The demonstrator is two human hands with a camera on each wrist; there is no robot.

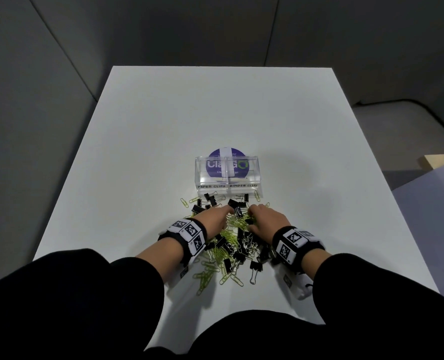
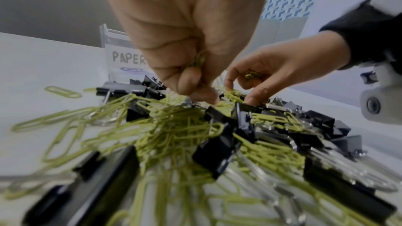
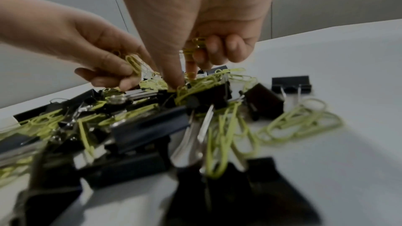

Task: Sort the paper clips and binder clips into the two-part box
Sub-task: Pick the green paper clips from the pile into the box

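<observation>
A clear two-part box (image 1: 252, 175) stands mid-table, labelled PAPER CLIPS on the left and BINDER CLIPS on the right; both parts look empty. In front of it lies a mixed pile of yellow-green paper clips (image 1: 222, 253) and black binder clips (image 1: 256, 266). Both hands dig into the pile's far end. My left hand (image 1: 227, 210) holds a few paper clips (image 2: 196, 61) in its curled fingers, fingertips down on the pile. My right hand (image 1: 252, 211) also keeps paper clips (image 3: 195, 44) in its curled fingers, while its thumb and forefinger touch the clips below.
A purple round sticker (image 1: 217, 153) shows through and behind the box. The white table (image 1: 163, 126) ends close to the pile at the front. On the floor to the right lie a dark cable (image 1: 423, 110) and a wooden board (image 1: 439, 162).
</observation>
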